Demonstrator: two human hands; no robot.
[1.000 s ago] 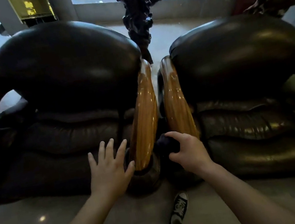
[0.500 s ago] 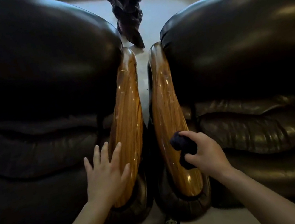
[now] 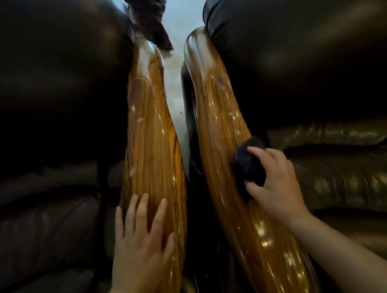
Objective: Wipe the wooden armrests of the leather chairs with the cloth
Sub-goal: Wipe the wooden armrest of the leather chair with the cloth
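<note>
Two glossy wooden armrests run side by side up the middle of the view: the left armrest and the right armrest. Both carry small pale droplets or smears. My right hand grips a dark bunched cloth and presses it on the right armrest about halfway along. My left hand lies flat with spread fingers on the lower part of the left armrest, holding nothing.
A dark leather chair fills the left side and a second leather chair fills the right. A narrow strip of pale floor shows between the armrests. A dark carved object stands behind the gap.
The view has closed in on the armrests. My right hand has slid the cloth farther up the right armrest. My left hand has settled flat on the left armrest.
</note>
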